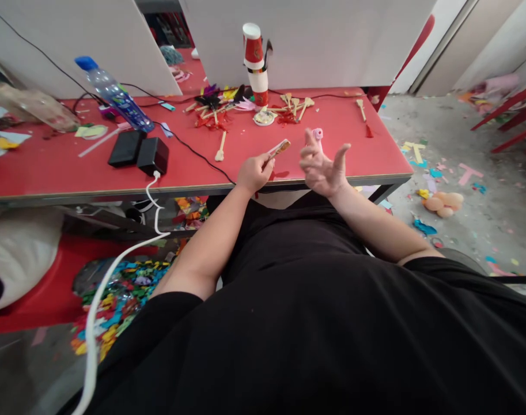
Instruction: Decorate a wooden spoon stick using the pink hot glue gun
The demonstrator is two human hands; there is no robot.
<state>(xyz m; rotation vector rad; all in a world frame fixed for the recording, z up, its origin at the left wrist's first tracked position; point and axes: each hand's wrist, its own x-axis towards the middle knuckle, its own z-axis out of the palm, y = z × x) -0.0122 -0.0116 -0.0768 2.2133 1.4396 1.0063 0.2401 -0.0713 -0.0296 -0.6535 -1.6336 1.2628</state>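
Note:
My left hand (256, 173) is closed around a small flat tan-and-brown stick (280, 147) with a wider end, held tilted above the front of the table. Its exact kind is hard to make out. My right hand (325, 167) is open, palm turned up and fingers apart, with nothing in it. Just behind its fingers is a small pink object (317, 134). A pale stick (220, 147) with a knobbed end lies left of my hands. Further back are several similar sticks (295, 105), some with red tassels, and a small dish (264, 117) with pale bits.
On the red table (193, 180) are stacked paper cups (254, 63), a plastic bottle (116, 92), a black charger (152, 155) with a white cable, and feathers (213, 98). A tasselled stick (363, 117) lies right. White panels (306, 40) stand behind; scraps litter the floor.

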